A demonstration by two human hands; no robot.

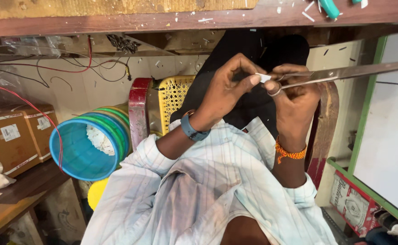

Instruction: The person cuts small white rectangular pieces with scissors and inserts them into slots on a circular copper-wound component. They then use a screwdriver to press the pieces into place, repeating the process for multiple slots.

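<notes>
Both my hands meet at chest height above my lap: my left hand point(226, 88) pinches one small white piece point(263, 77) between thumb and fingertips, and my right hand point(294, 93) is closed around one long flat metal strip point(344, 72) that runs out to the right edge of the view. The white piece sits right at the near end of the strip, touching it, between the two hands. I count one blue watch point(192, 129) on my left wrist, one orange thread band point(289, 153) on my right wrist and one ring point(275, 93) on a right finger. Behind the hands lies one dark cloth point(253, 50), with one yellow mesh basket point(174, 95) just beside it and one red-edged stool point(137, 109) next to that. To the left, one stack of nested tubs point(87, 145), blue outermost with green rims showing, lies on its side with white paper inside. Two brown cartons point(17, 134) stand on a low shelf point(12, 195) at far left, and one red wire point(31, 106) curves across them. One wooden tabletop point(162, 20) crosses the top of the view, littered with white scraps, and one teal handle point(329, 8) rests on it. My pale striped shirt point(208, 190) fills the foreground.
</notes>
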